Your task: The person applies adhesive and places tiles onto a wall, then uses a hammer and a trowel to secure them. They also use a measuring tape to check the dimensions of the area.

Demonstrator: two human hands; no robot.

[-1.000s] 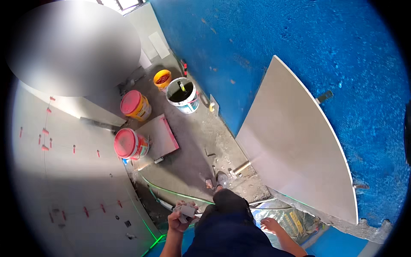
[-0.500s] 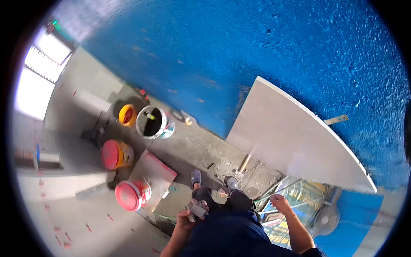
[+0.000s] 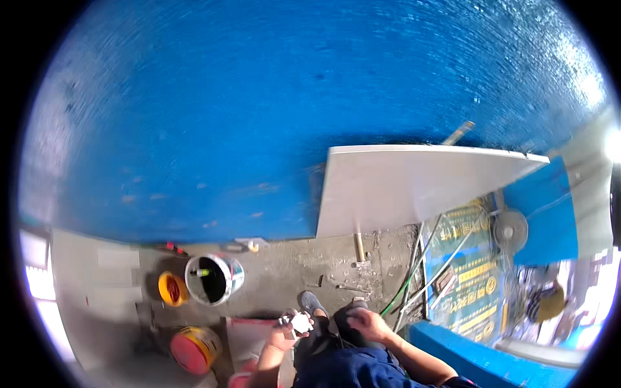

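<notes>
My left hand (image 3: 282,335) is closed around a small white block-like piece (image 3: 300,323), held in front of my left leg; its exact kind is not clear. Over my right thigh, my right hand (image 3: 369,324) has its fingers loosely apart, pointing left toward the other hand, and nothing shows in them. A large pale panel (image 3: 414,187) leans against the blue-coated wall (image 3: 226,129) ahead. On the floor before it lies a hammer (image 3: 360,251) with a wooden handle.
To the left stand a white bucket (image 3: 235,275) with dark contents, a small yellow bucket (image 3: 172,289) and a pink-lidded bucket (image 3: 191,351). A metal strip (image 3: 460,132) sticks up behind the panel. Rightward are thin rods (image 3: 453,255), a fan (image 3: 510,231) and a blue ledge (image 3: 466,355).
My view has turned right, levelling the panel's top edge. My right hand has moved inward over my thigh, nearer the left hand, which keeps hold of the white piece.
</notes>
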